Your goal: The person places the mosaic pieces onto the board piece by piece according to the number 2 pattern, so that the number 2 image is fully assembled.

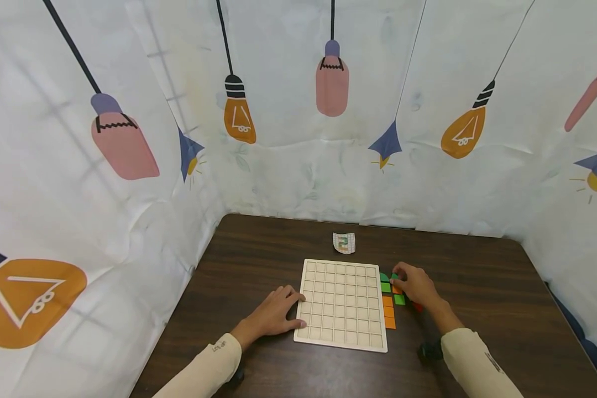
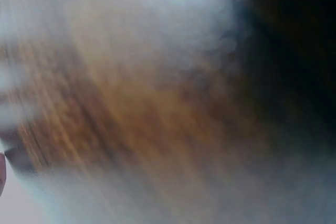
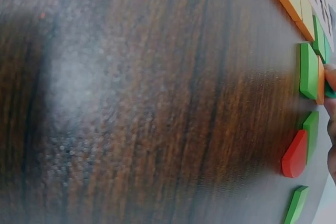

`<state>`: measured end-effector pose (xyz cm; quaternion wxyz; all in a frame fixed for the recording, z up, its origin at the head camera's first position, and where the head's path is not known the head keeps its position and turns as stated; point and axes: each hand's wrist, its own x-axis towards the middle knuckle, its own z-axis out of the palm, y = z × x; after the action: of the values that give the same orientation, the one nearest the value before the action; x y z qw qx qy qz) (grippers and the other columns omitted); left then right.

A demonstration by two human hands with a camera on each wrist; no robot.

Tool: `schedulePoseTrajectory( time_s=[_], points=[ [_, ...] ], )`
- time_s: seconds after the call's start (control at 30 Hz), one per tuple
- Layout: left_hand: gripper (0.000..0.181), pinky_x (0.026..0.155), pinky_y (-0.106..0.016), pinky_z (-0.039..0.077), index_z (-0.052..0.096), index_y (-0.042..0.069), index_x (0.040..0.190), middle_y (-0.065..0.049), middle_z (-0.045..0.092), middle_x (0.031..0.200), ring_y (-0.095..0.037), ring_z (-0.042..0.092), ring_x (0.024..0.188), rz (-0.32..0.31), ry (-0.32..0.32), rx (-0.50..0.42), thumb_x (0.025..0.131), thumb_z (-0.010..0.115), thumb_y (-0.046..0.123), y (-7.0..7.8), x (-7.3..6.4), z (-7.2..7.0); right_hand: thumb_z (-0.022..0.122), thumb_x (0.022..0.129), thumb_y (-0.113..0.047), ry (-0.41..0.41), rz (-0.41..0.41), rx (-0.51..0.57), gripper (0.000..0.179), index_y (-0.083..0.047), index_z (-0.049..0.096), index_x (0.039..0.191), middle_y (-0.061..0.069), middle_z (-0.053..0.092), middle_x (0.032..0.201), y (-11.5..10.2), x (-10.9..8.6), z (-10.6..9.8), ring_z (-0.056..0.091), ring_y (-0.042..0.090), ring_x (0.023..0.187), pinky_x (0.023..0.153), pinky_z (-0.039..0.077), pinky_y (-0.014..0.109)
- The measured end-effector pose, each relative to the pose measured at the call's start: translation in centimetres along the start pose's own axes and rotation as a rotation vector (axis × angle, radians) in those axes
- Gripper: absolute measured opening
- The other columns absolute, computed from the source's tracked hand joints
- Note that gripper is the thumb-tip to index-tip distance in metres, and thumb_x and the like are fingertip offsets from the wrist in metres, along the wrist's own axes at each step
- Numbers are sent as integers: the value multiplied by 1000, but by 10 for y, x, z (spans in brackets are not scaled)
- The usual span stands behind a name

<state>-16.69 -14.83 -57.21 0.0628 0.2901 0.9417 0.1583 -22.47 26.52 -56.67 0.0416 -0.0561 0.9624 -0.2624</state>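
My cream sleeves (image 1: 477, 359) come in over the near side of the table (image 1: 258, 254), one at the left and one at the right. The pale board (image 1: 340, 304), marked in a grid of squares, lies flat between my hands. My left hand (image 1: 276, 312) rests at its left edge, fingers loosely bent and a little spread, the thumb set apart and touching the board nearer me; the left wrist view is only a brown and grey blur. Just beside the board's right edge lie the orange tiles (image 1: 388, 312) in a short row. Farther along and to the right, a light green tile (image 3: 308, 71) touches another orange tile (image 3: 320, 80). A red tile (image 3: 295, 155) lies near them on the right, against a second green one. My right hand (image 1: 415, 283) reaches over this group, thumb and finger pinching a dark green tile (image 3: 330, 91). To its left, by the board, a rounded green tile (image 1: 384, 277) sits just beyond a squarish one. Past the board's far edge lies a small card (image 1: 344, 243) with a coloured pattern on a grid. Behind the table hangs a white cloth (image 1: 288, 166) printed with lamps.
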Motion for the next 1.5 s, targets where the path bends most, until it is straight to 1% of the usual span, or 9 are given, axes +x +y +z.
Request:
schedulePoseTrajectory(
  time_s=[0.13, 0.5, 0.67, 0.87, 0.97, 1.1, 1.17, 1.27, 1.5],
  points=[
    [59, 88, -36, 41, 60, 24, 135, 4, 53, 115, -13, 47, 100, 8, 4, -2, 88, 69, 59, 1, 0, 0, 73, 93, -23, 2, -6, 4, 24, -9, 64, 111, 5, 62, 90, 0, -1, 0, 53, 20, 76, 64, 40, 33],
    [60, 90, -37, 42, 59, 24, 136, 4, 53, 115, -13, 48, 101, 4, -2, 2, 88, 69, 58, 1, 0, -1, 72, 93, -22, 19, -26, -6, 26, -9, 66, 115, 4, 64, 90, 0, -2, 0, 53, 18, 73, 63, 41, 33],
    [59, 90, -37, 42, 60, 23, 135, 5, 53, 114, -13, 48, 100, 4, -3, 1, 88, 69, 58, 2, 0, -2, 72, 93, -23, 24, -23, -16, 27, -8, 67, 115, 6, 66, 92, -1, -2, -1, 54, 19, 75, 66, 45, 35],
    [59, 91, -38, 43, 60, 23, 135, 4, 53, 114, -13, 50, 101, 8, -2, 4, 88, 69, 58, 2, 0, -3, 72, 94, -23, 13, -6, -12, 28, -9, 66, 117, 10, 70, 98, -3, -3, -4, 61, 22, 81, 72, 51, 43],
    [59, 92, -39, 43, 60, 23, 135, 4, 54, 114, -14, 50, 102, 5, -4, 7, 88, 69, 58, 2, 0, -2, 71, 94, -24, 18, -12, -2, 29, -9, 66, 118, 10, 70, 98, -3, -4, -4, 60, 21, 79, 68, 50, 40],
    [59, 92, -39, 43, 59, 23, 135, 4, 54, 115, -14, 51, 102, -1, -7, 8, 89, 69, 58, 2, 0, -2, 71, 95, -23, 36, -32, 33, 29, -8, 68, 119, 11, 68, 95, -2, -5, -3, 53, 17, 68, 58, 41, 32],
    [59, 91, -39, 43, 59, 23, 136, 3, 54, 115, -14, 51, 102, 0, -5, 12, 89, 69, 58, 3, -1, -2, 71, 94, -22, 46, -34, 61, 29, -7, 69, 119, 11, 68, 94, -2, -5, -1, 52, 15, 65, 56, 40, 31],
    [59, 91, -38, 43, 59, 23, 136, 3, 54, 115, -14, 50, 101, 3, -2, 13, 89, 69, 57, 3, -1, -2, 72, 94, -21, 51, -33, 110, 31, -5, 69, 120, 13, 68, 94, -2, -6, 0, 54, 14, 61, 54, 44, 30],
    [59, 89, -37, 43, 60, 21, 135, 3, 54, 113, -13, 50, 99, 16, 8, 16, 89, 70, 56, 4, -2, -1, 75, 92, -22, 36, 42, 292, 36, -3, 69, 122, 15, 65, 101, -3, -5, 0, 60, 16, 58, 54, 51, 30]
  ],
)
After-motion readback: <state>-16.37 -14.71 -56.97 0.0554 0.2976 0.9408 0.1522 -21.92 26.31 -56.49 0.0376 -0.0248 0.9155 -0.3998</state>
